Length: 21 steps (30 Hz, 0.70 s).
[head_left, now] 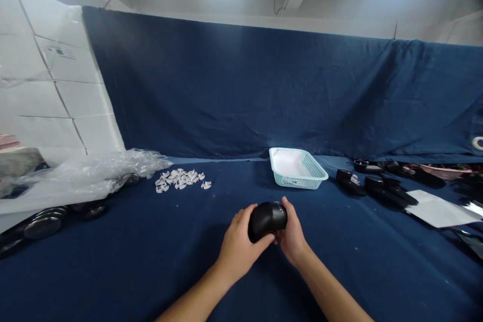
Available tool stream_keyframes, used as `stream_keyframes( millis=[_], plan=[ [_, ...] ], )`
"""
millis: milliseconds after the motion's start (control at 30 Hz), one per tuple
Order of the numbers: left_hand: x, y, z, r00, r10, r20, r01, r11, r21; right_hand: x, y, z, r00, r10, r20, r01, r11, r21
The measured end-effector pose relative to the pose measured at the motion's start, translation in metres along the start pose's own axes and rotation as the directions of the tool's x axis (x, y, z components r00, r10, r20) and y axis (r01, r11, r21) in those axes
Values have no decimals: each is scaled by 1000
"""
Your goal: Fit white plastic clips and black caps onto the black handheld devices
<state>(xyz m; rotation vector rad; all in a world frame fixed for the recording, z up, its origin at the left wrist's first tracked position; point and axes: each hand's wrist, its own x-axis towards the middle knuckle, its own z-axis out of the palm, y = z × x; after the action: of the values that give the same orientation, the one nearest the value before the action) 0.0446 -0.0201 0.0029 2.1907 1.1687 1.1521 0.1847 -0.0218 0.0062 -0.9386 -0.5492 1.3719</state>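
A rounded, smooth black plastic-looking object is held between my two hands above the blue cloth; its exact kind I cannot make out. My left hand wraps round its left side, with the thumb along the lower edge. On the other side, my right hand grips the right end, thumb up and fingers partly hidden beneath. Beyond them, a heap of small white plastic parts lies to the left. A light-blue plastic basket with a white lining stands to the right.
Clear plastic wrap and round black parts lie at the left. Several black pieces and a white sheet are at the right. A dark blue curtain hangs behind, with white boxes at the left.
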Motion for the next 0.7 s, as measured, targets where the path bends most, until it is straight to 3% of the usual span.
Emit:
stream_keyframes(
  millis=[100, 233, 367, 467, 700],
  plan=[
    [-1, 1, 1, 1000, 18, -18, -19, 999, -33, -2, -2, 1, 1000, -26, 8, 26, 1000, 6],
    [-3, 1, -1, 992, 89, -86, -89, 996, 9, -4, -8, 0, 992, -55, 111, 50, 998, 40],
    [1, 0, -9, 952, 280, -124, -258, 951, 168, -4, -12, -3, 964, -74, 257, 78, 997, -6],
    [4, -1, -16, 912, 395, -114, -353, 895, 273, -2, -13, -6, 956, -88, 278, 118, 989, -91],
    [4, -1, -14, 948, 314, -46, -292, 920, 262, 7, -7, -12, 954, -105, 281, 194, 931, -309]
  ],
)
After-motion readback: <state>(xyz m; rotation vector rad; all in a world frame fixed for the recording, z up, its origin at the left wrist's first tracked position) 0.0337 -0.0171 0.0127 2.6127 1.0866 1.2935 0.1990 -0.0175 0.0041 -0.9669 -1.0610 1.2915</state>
